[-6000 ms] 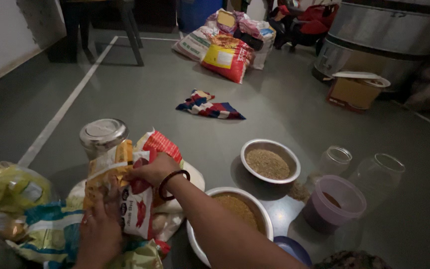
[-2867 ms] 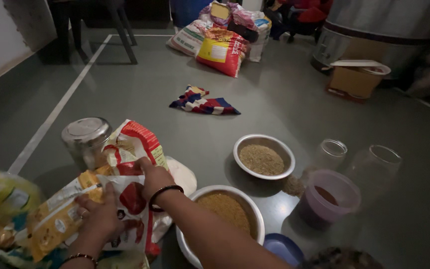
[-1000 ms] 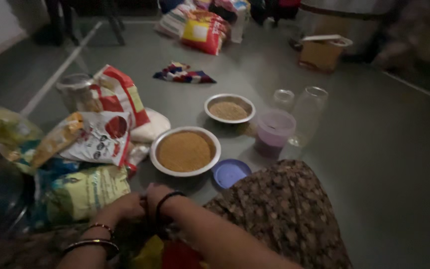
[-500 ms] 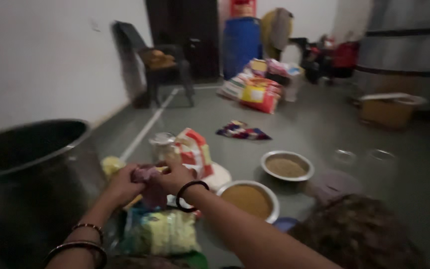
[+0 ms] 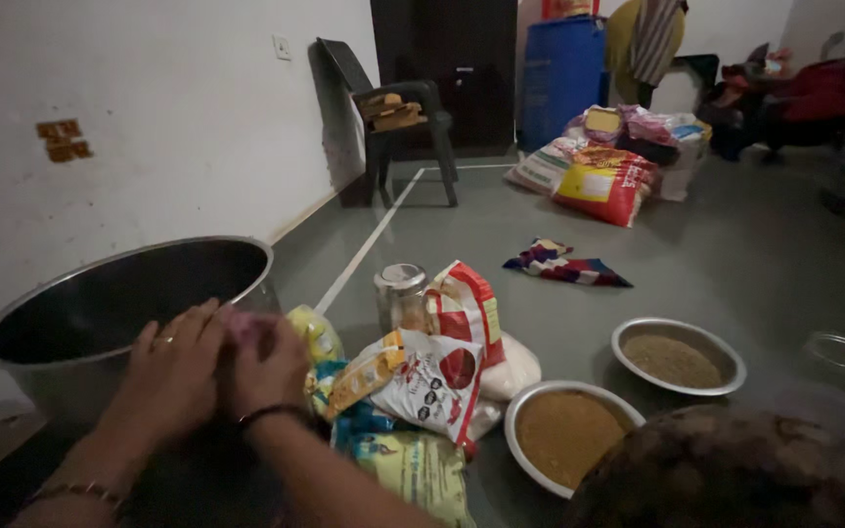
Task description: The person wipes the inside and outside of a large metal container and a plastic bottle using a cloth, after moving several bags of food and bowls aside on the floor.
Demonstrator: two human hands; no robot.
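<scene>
Two steel bowls of grain (image 5: pixel 678 356) on floor, folded cloth (image 5: pixel 564 265) behind, dark chair (image 5: pixel 388 122) by wall (blue drum (image 5: pixel 561 78) further back).

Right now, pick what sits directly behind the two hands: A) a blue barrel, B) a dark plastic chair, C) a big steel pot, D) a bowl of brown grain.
C: the left hand and right hand meet just in front of the big steel pot by the wall; what they pinch is blurred.
</scene>
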